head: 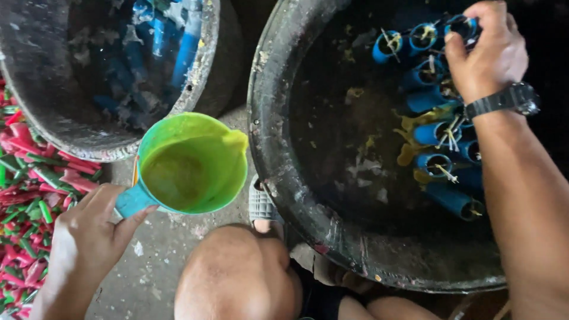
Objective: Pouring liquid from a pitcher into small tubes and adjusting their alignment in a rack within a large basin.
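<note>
L hand [89, 237] clamps jug [192, 163] handle; R hand [489, 47] pinches a tube [462, 26] top. Jug tilts w/ yellow wax (maybe hot): spill on knee [237, 278].

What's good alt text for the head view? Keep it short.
Seen from above, the left hand holds a green jug of yellow-green liquid by its blue handle, while the right hand, with a black wristwatch, touches upright blue tubes with wicks in a large dark basin. Red and green sticks lie at left.
</note>
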